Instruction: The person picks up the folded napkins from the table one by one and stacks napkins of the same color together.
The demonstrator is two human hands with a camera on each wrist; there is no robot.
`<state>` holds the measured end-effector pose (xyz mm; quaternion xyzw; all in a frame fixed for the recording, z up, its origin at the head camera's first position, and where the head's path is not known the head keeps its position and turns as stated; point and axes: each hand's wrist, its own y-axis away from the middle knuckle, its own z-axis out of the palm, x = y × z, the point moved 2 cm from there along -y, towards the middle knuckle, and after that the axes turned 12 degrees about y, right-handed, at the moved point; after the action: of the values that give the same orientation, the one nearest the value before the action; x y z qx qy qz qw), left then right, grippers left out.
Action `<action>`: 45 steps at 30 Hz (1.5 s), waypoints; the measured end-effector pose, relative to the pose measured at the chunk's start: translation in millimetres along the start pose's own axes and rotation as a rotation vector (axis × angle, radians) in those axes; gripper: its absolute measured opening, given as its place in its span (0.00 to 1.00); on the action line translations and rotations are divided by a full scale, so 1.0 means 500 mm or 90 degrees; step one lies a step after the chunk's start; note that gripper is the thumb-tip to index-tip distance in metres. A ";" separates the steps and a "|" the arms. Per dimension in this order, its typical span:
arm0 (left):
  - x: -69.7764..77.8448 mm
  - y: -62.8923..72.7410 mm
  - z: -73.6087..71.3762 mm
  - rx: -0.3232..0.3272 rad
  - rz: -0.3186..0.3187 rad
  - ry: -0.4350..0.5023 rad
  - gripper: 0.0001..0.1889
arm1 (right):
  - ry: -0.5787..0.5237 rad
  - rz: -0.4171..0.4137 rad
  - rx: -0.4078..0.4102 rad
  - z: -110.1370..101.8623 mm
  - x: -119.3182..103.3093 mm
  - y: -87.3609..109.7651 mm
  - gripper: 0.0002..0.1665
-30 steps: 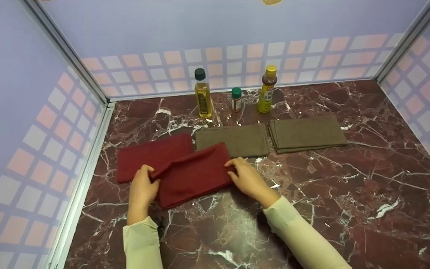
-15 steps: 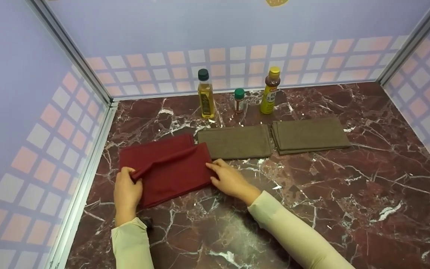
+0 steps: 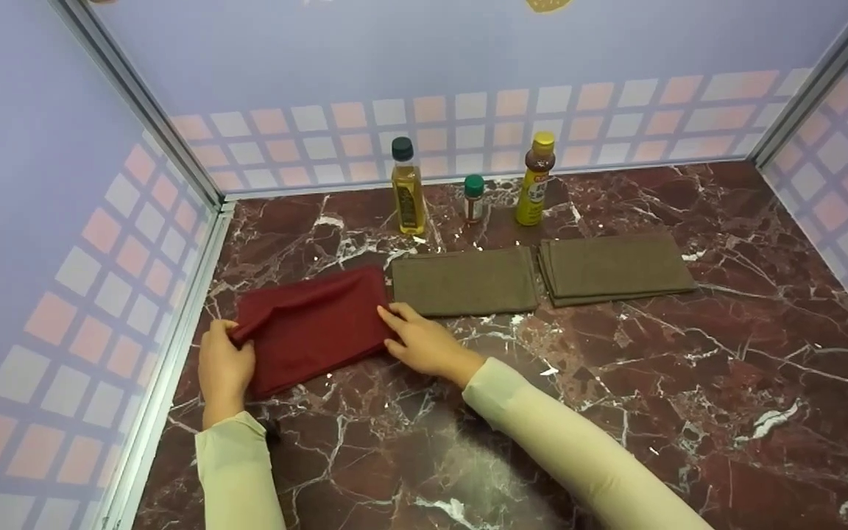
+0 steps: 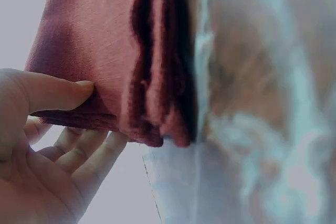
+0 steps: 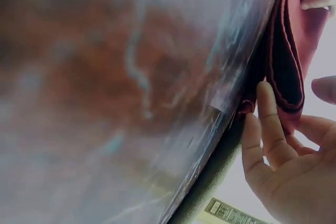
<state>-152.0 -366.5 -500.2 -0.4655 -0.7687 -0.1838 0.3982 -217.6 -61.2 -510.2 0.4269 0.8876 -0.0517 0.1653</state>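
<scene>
A folded dark red cloth napkin (image 3: 313, 331) is held between both hands, overlapping a second red napkin (image 3: 269, 294) that is mostly hidden beneath it. My left hand (image 3: 225, 368) pinches its left end; in the left wrist view the thumb (image 4: 63, 95) lies on top and the other fingers are underneath. At the right end, my right hand (image 3: 424, 342) grips the edge. The right wrist view shows its fingers (image 5: 270, 124) at the napkin's layered folds, close to the marble surface. A soft crease runs along the upper napkin's far side.
Two folded olive-brown napkins (image 3: 464, 281) (image 3: 615, 269) lie in a row to the right. Behind them stand an oil bottle (image 3: 409, 199), a small green-capped jar (image 3: 473, 202) and a yellow-capped bottle (image 3: 534, 184). Patterned panels (image 3: 453, 51) wall in the marble table (image 3: 578, 412).
Both hands have carried the upper red napkin left and slightly away from me, so it now covers most of the other red one. The brown napkins and bottles stay put.
</scene>
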 end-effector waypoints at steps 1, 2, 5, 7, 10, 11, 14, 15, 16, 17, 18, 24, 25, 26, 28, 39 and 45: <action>0.001 -0.006 -0.001 0.005 -0.001 0.002 0.16 | 0.003 0.002 -0.003 -0.001 -0.002 -0.005 0.37; 0.002 -0.013 -0.002 0.010 -0.002 0.004 0.16 | 0.004 0.002 -0.004 -0.003 -0.003 -0.010 0.37; 0.008 -0.031 -0.001 0.026 -0.001 0.018 0.17 | 0.010 0.004 -0.012 -0.005 -0.007 -0.023 0.38; 0.013 -0.044 0.000 0.039 0.001 0.032 0.18 | 0.007 0.008 -0.017 -0.005 -0.008 -0.030 0.39; 0.019 -0.065 0.005 0.056 0.010 0.053 0.19 | 0.006 0.018 -0.027 -0.002 -0.008 -0.036 0.40; 0.021 -0.072 0.006 0.061 0.014 0.057 0.19 | 0.006 0.021 -0.032 0.000 -0.008 -0.038 0.41; 0.020 -0.088 0.011 0.063 0.019 0.059 0.20 | 0.014 0.026 -0.047 0.007 -0.009 -0.039 0.41; 0.019 -0.092 0.012 0.062 0.018 0.058 0.20 | 0.018 0.027 -0.054 0.009 -0.009 -0.040 0.42; 0.016 -0.095 0.014 0.060 0.017 0.054 0.20 | 0.022 0.027 -0.061 0.011 -0.009 -0.039 0.42; 0.014 -0.097 0.015 0.059 0.016 0.051 0.20 | 0.025 0.026 -0.066 0.012 -0.009 -0.039 0.42; 0.012 -0.099 0.017 0.058 0.014 0.051 0.21 | 0.028 0.026 -0.070 0.014 -0.010 -0.038 0.42; 0.000 -0.109 0.028 0.073 0.005 0.041 0.21 | 0.038 0.013 -0.088 0.015 -0.010 -0.036 0.42; -0.002 -0.110 0.032 0.072 0.000 0.037 0.21 | 0.039 0.014 -0.091 0.015 -0.010 -0.035 0.41; -0.003 -0.111 0.035 0.072 -0.006 0.034 0.21 | 0.040 0.014 -0.094 0.015 -0.009 -0.034 0.41; -0.007 -0.114 0.041 0.067 -0.024 0.026 0.22 | 0.042 0.015 -0.100 0.017 -0.007 -0.032 0.40; -0.015 -0.107 0.042 0.051 -0.113 -0.012 0.27 | 0.057 0.006 -0.089 0.014 -0.003 -0.025 0.39; -0.015 -0.098 0.046 0.043 -0.138 -0.001 0.26 | 0.038 -0.001 -0.079 0.004 0.003 -0.012 0.39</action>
<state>-202.3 -380.2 -516.0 -0.3658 -0.8209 -0.1993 0.3907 -222.7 -64.3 -512.8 0.4167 0.8938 0.0163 0.1650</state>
